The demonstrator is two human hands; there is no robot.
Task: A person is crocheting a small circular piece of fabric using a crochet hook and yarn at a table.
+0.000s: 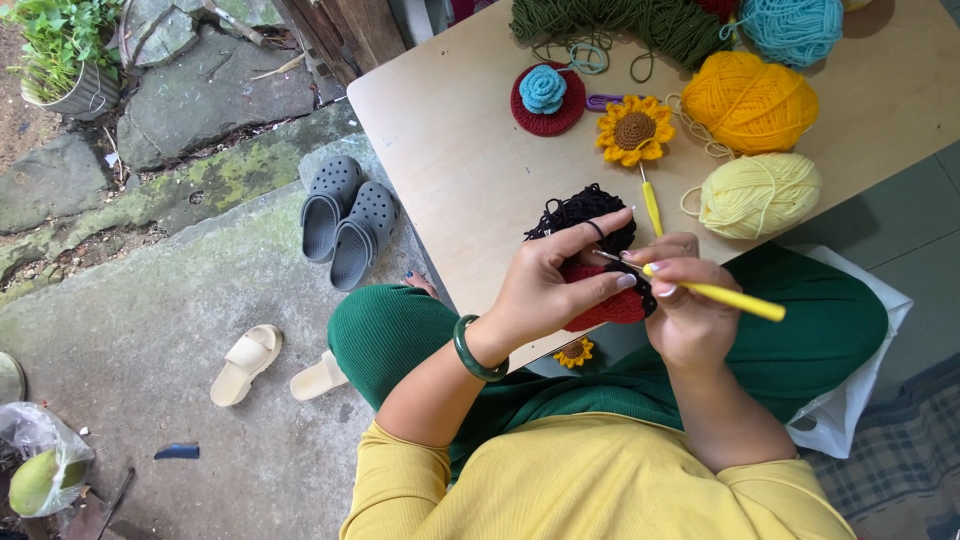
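**Crochet in hand, over table edge**

L hand (545, 285) pinches the red crochet piece (605, 305) w/ thumb + fingers closed on it, black yarn (585, 212) looped over index. R hand (685, 305) grips yellow crochet hook (715, 293), fingers tight round it, tip at the red piece. Piece sits just above lap at table (450, 150) edge. Pale yellow ball (760, 195) at 2 o'clock, sunflower (634, 130) at 12, orange ball (750, 100) at 1.
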